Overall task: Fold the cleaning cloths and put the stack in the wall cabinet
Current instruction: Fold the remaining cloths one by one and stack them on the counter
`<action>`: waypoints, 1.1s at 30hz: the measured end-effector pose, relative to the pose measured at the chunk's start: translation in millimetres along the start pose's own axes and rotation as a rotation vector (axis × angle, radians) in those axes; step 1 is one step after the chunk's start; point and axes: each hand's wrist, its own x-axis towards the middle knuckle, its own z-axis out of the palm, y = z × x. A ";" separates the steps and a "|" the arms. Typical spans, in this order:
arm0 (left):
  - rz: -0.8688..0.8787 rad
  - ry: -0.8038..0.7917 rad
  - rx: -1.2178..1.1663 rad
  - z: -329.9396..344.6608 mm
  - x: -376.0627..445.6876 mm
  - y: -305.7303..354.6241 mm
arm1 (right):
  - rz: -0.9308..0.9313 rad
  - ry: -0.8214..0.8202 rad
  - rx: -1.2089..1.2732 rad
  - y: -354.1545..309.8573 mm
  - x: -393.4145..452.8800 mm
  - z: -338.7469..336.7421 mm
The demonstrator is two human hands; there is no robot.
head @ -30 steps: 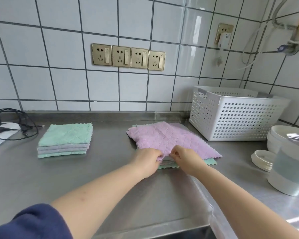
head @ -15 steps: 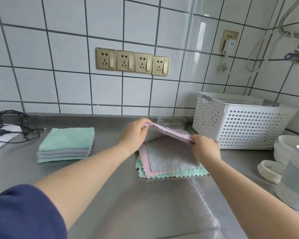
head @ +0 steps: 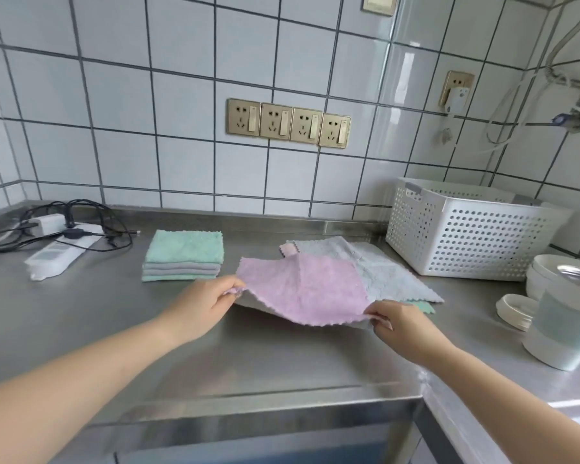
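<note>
On a steel kitchen counter [head: 81, 316], a person lifts a lilac cleaning cloth [head: 302, 289] by its two near corners, just right of the folded stack [head: 183, 256] of mint and grey cloths. The left hand [head: 203, 304] pinches the corner nearest the stack between thumb and curled fingers; the right hand [head: 397, 321] pinches the corner farther from it the same way. The cloth sags between the two grips and drapes back over a pale grey cloth [head: 382, 269] lying flat farther right of the stack, with a pink edge and a mint edge peeking from beneath.

The cloth looks light, limp and fleecy, likely to crumple or slip out of square if held by one point; corners and the scalloped hem appear the surest places to hold, with a palm to flatten each crease.

Farther right of the stack stands a white perforated basket [head: 476, 242]. No brand, label or legible writing shows on the cloths or nearby.
</note>
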 end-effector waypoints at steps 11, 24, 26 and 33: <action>-0.094 -0.111 -0.095 -22.4 -67.2 -9.7 | 0.034 -0.182 0.085 -43.7 -39.5 -1.4; -0.262 -0.006 -0.164 -11.7 -46.8 -29.1 | 0.282 -0.040 0.246 -31.2 0.6 16.1; -0.276 0.002 -0.140 -9.8 -38.4 -31.8 | 0.297 -0.032 0.235 -28.8 8.4 19.8; -0.306 0.011 -0.056 -2.4 -17.0 -44.8 | 0.327 -0.018 0.225 -24.6 22.4 29.6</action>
